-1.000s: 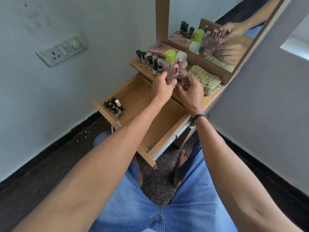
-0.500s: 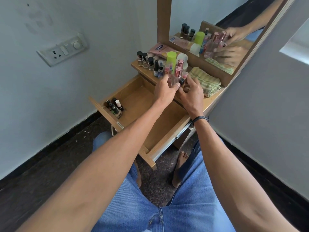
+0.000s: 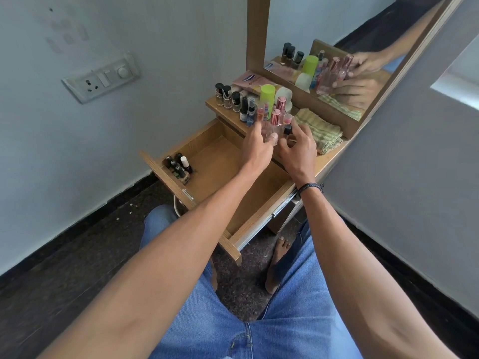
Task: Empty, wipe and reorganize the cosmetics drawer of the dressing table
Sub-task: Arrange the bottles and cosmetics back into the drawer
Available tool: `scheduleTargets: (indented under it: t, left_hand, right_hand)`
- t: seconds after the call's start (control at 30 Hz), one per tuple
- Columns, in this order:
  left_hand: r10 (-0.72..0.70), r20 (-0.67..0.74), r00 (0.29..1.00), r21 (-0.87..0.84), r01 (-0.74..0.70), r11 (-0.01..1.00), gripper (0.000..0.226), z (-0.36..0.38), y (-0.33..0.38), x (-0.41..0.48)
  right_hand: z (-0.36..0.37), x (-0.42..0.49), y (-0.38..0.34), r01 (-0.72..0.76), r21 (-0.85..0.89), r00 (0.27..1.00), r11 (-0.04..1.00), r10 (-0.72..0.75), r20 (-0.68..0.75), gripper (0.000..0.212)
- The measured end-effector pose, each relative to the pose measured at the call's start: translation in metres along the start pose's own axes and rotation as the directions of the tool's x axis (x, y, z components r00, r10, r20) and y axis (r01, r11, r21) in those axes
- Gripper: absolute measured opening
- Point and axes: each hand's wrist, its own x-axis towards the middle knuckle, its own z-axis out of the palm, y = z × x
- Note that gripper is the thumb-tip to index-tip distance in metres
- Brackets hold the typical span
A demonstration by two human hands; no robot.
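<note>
The wooden drawer [image 3: 207, 141] of the dressing table is pulled out. Several small nail polish bottles [image 3: 178, 165] stand in its front left corner. On the tabletop, both hands close round a cluster of clear perfume bottles with rose-gold caps [image 3: 276, 117]. My left hand [image 3: 258, 145] grips the cluster from the left, thumb against the glass. My right hand [image 3: 298, 149] curls round it from the right, next to a small dark-based bottle [image 3: 287, 126]. The bottles' bases are hidden behind my fingers.
A row of dark-capped bottles [image 3: 230, 98], a lime-green capped can [image 3: 267, 95], a pink tube [image 3: 246, 80] and a white jar [image 3: 283, 95] stand at the tabletop's back. A folded green-striped cloth [image 3: 320, 132] lies right. The mirror [image 3: 337, 42] rises behind; walls close both sides.
Both hands have drawn the cluster of perfume bottles slightly toward the tabletop's front edge and tightened round it. The drawer and its contents have not moved.
</note>
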Motion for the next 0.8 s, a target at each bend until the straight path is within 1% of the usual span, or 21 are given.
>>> scheduleTargets:
  t: [0.13,0.3,0.5,0.57,0.63,0.7,0.8]
  left_hand:
    - [0.013,-0.035,0.999,0.018,-0.013,1.0,0.025,-0.002,-0.004,-0.001]
    - [0.028,-0.045,0.999,0.027,-0.026,0.999,0.023,-0.012,-0.007,-0.005]
    - [0.018,-0.062,0.998,0.038,-0.015,0.999,0.017,-0.039,-0.027,-0.024]
    - [0.0,-0.053,0.999,0.076,0.004,0.997,0.017,-0.051,-0.037,-0.035]
    - [-0.029,-0.021,0.999,0.129,0.031,0.991,0.016,-0.061,-0.048,-0.044]
    - [-0.048,0.03,0.998,0.227,0.04,0.973,0.015,-0.07,-0.059,-0.053]
    - [-0.031,0.132,0.991,0.411,-0.026,0.911,0.017,-0.079,-0.073,-0.062]
  right_hand:
    - [-0.001,-0.003,-0.002,0.01,0.012,1.0,1.0,-0.01,-0.02,0.047]
    - [-0.003,-0.005,-0.005,-0.009,0.041,0.999,0.999,0.011,-0.039,0.058]
    - [-0.008,-0.007,-0.006,-0.044,0.043,0.994,0.998,0.048,-0.097,0.06]
    - [-0.01,-0.007,-0.008,-0.063,0.08,0.991,0.995,0.072,-0.113,0.06]
    - [-0.013,-0.009,-0.01,-0.083,0.152,0.986,0.985,0.104,-0.133,0.06]
    - [-0.017,-0.018,-0.014,-0.074,0.215,0.98,0.974,0.11,-0.165,0.059]
    - [-0.017,-0.049,-0.022,0.032,0.203,0.98,0.979,0.01,-0.201,0.052]
